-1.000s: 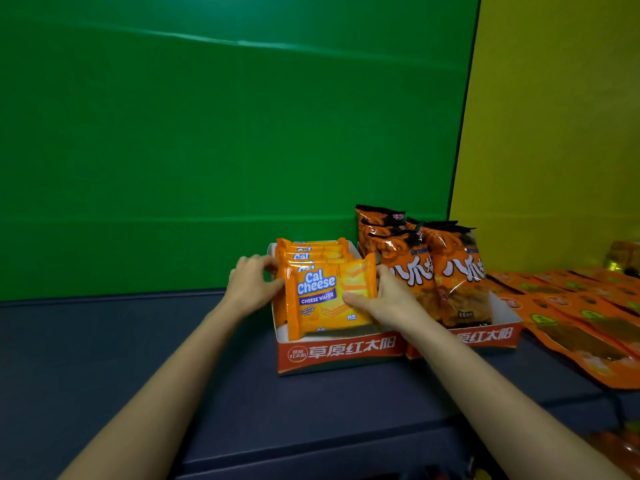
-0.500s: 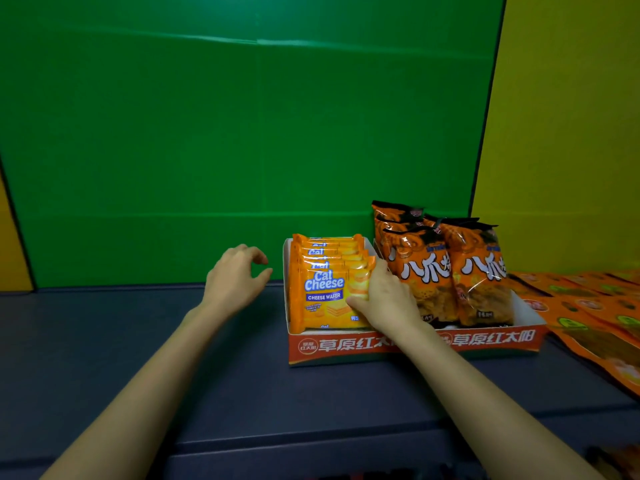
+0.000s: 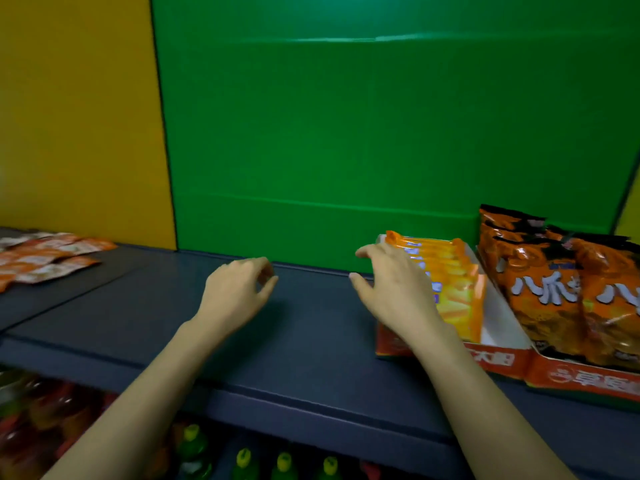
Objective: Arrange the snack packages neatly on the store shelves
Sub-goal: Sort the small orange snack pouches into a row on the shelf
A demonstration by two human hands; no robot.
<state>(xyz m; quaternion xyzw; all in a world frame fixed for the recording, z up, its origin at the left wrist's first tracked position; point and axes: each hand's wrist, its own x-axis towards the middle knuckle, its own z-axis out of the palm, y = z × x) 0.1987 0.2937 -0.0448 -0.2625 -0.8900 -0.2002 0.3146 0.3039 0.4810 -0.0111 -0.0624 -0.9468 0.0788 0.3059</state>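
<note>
Right hand (image 3: 394,289) no longer grips the wafer packs (image 3: 453,282) — fingers spread, seemingly empty; left hand (image 3: 239,292), loosely curled, empty, nears the shelf (image 3: 294,341) back edge — row looks done.

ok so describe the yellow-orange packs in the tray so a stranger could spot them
Below the green back panel, on the dark shelf, a red-fronted cardboard tray sits at the right. The packs stand in a tight row against its left side, partly behind the right hand. Unlike the taller, darker orange bags to their right, they are flat, bright yellow-orange, with blue labels.
</note>
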